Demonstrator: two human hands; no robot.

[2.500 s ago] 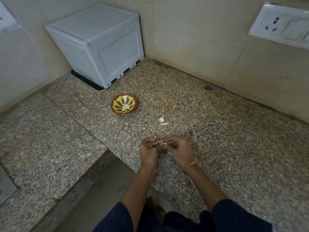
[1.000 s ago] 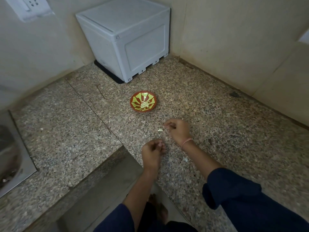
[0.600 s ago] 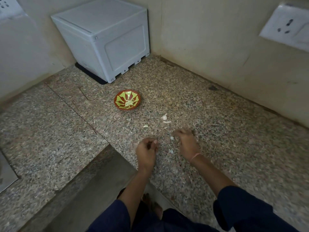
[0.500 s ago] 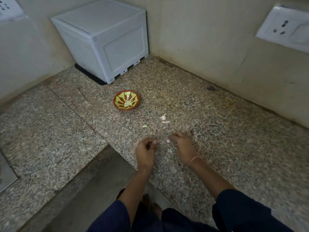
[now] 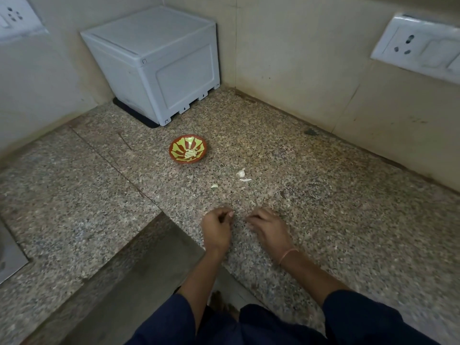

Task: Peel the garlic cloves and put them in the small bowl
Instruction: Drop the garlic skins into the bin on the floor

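The small red bowl with yellow stripes (image 5: 188, 151) sits on the granite counter and holds peeled garlic cloves (image 5: 189, 153). An unpeeled clove (image 5: 241, 173) lies right of the bowl, with a peel sliver (image 5: 245, 180) and a small pale bit (image 5: 214, 186) nearby. My left hand (image 5: 216, 229) is near the counter's front edge, fingers curled in tight, pinching what looks like a small garlic clove at the thumb tip; most of it is hidden. My right hand (image 5: 270, 229) is beside it, a little apart, with loosely bent fingers pointing down at the counter and nothing seen in them.
A white plastic box (image 5: 154, 63) stands in the back corner on a black mat. Wall sockets (image 5: 420, 48) are on the right wall and at the top left (image 5: 12, 17). The counter steps inward at a notch (image 5: 149, 245) by my left arm. A steel sink edge (image 5: 10, 255) shows at left.
Both hands were peeling one clove together. My right hand then reached forward, left a bit of peel on the counter and drew back beside the left hand, which stayed curled.
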